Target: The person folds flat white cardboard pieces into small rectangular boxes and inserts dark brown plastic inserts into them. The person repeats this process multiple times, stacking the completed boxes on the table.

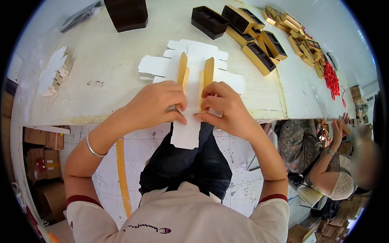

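Note:
A flat carton blank (185,135), white inside and gold outside, lies between my hands with its near end reaching over the table edge. Its long gold side walls stand folded up on both sides. My left hand (164,101) is closed, thumb and fingers pinching a small flap on the blank's left side. On the opposite side, my right hand (225,105) pinches the matching flap between thumb and curled fingers. Beneath the blank's far part rests a stack of flat white carton blanks (156,65).
Beyond stand a dark stack of plastic trays (127,14) and a dark tray stack (208,22). Gold boxes with dark inserts (259,58) lie back right, with more gold boxes (306,48) and red ribbons (331,81) farther right. Folded card pieces (54,73) sit left; a co-worker (330,170) sits right.

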`<state>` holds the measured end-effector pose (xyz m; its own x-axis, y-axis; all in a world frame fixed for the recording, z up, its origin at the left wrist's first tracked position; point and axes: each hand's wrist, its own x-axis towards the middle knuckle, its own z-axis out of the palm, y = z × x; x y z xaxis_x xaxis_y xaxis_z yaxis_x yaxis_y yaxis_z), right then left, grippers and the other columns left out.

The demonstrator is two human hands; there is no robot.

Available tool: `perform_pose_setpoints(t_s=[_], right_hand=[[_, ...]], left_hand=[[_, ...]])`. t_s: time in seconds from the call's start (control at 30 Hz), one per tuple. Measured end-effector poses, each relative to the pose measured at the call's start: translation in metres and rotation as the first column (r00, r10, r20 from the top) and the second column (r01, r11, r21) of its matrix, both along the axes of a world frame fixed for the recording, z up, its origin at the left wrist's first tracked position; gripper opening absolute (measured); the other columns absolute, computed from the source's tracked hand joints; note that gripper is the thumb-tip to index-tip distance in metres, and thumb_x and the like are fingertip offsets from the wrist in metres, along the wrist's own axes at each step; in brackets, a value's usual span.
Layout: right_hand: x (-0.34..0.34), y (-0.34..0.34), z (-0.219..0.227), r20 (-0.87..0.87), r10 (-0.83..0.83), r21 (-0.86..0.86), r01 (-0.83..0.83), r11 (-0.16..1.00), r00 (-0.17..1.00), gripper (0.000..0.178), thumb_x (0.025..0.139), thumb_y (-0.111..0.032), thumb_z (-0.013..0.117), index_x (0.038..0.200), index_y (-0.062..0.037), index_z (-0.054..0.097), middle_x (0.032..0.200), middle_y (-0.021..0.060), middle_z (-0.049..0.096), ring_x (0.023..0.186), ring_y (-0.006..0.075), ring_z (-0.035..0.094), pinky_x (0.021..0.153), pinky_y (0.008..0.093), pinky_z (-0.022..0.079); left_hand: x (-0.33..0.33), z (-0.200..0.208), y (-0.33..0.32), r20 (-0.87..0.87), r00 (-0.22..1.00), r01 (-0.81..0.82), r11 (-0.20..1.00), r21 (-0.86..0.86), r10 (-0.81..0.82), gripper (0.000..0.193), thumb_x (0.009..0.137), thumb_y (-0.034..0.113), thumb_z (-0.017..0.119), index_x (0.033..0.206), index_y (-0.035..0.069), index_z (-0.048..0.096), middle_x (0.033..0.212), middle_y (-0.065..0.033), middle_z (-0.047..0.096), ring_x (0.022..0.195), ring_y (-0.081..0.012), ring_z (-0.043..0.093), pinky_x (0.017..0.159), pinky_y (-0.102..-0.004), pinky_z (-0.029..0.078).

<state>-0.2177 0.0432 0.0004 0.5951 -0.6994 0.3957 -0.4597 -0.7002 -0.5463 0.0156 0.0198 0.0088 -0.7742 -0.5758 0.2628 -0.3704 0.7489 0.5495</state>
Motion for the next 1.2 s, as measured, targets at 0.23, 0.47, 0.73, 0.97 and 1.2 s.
perform_pose_setpoints(t_s=[0.23, 0.47, 0.73, 0.97, 1.2], right_hand=[[0.023, 0.003, 0.014, 0.041, -0.090, 0.436, 0.064, 0.898, 0.995, 0.021, 0.073, 0.001, 0.069, 0.082, -0.0011, 0.050, 0.082, 0.0114, 0.050, 0.073, 0.0253, 0.054, 0.066, 0.0323, 0.046], [0.021, 0.012, 0.016, 0.202, -0.150, 0.592, 0.002, 0.806, 0.968, 0.024, 0.079, 0.007, 0.060, 0.097, -0.0039, 0.049, 0.104, 0.0058, 0.053, 0.075, 0.0102, 0.049, 0.067, 0.0240, 0.043], [0.017, 0.010, -0.008, 0.229, -0.013, 0.189, -0.032, 0.981, 0.973, 0.020, 0.077, 0.010, 0.063, 0.093, 0.0002, 0.058, 0.099, 0.0125, 0.054, 0.078, 0.0254, 0.057, 0.068, 0.0302, 0.047], [0.015, 0.011, 0.010, -0.143, -0.003, 0.058, 0.011, 0.998, 0.990, 0.018, 0.077, 0.010, 0.063, 0.092, 0.0006, 0.062, 0.101, 0.0122, 0.056, 0.091, 0.0258, 0.057, 0.074, 0.0320, 0.048], [0.019, 0.011, 0.001, 0.300, -0.130, 0.459, -0.023, 0.888, 0.945, 0.023, 0.072, 0.011, 0.061, 0.092, -0.0002, 0.063, 0.110, 0.0170, 0.055, 0.092, 0.0306, 0.057, 0.080, 0.0336, 0.048]], left_hand=[[-0.020, 0.010, 0.006, 0.079, 0.979, -0.204, 0.913, 0.354, 0.188, 0.030, 0.073, 0.014, 0.076, 0.088, 0.006, 0.051, 0.074, -0.0089, 0.060, 0.071, -0.0267, 0.059, 0.064, -0.0349, 0.046], [-0.021, -0.003, 0.011, -0.014, 0.981, -0.189, 0.967, 0.170, 0.194, 0.014, 0.075, 0.009, 0.072, 0.079, 0.002, 0.060, 0.075, -0.0110, 0.062, 0.069, -0.0277, 0.059, 0.063, -0.0367, 0.046], [-0.018, -0.005, 0.010, -0.032, 0.978, -0.197, 0.960, 0.201, 0.208, 0.012, 0.075, 0.009, 0.072, 0.077, 0.002, 0.062, 0.076, -0.0120, 0.062, 0.070, -0.0281, 0.059, 0.063, -0.0349, 0.047], [-0.017, 0.002, 0.015, -0.068, 0.965, -0.219, 0.920, 0.326, 0.254, 0.023, 0.074, 0.006, 0.074, 0.088, 0.003, 0.056, 0.076, -0.0100, 0.061, 0.068, -0.0213, 0.061, 0.062, -0.0272, 0.049], [-0.022, -0.015, 0.015, -0.219, 0.946, -0.188, 0.957, 0.222, 0.237, 0.017, 0.075, 0.004, 0.072, 0.084, 0.003, 0.057, 0.075, -0.0106, 0.061, 0.065, -0.0223, 0.061, 0.061, -0.0277, 0.049]])
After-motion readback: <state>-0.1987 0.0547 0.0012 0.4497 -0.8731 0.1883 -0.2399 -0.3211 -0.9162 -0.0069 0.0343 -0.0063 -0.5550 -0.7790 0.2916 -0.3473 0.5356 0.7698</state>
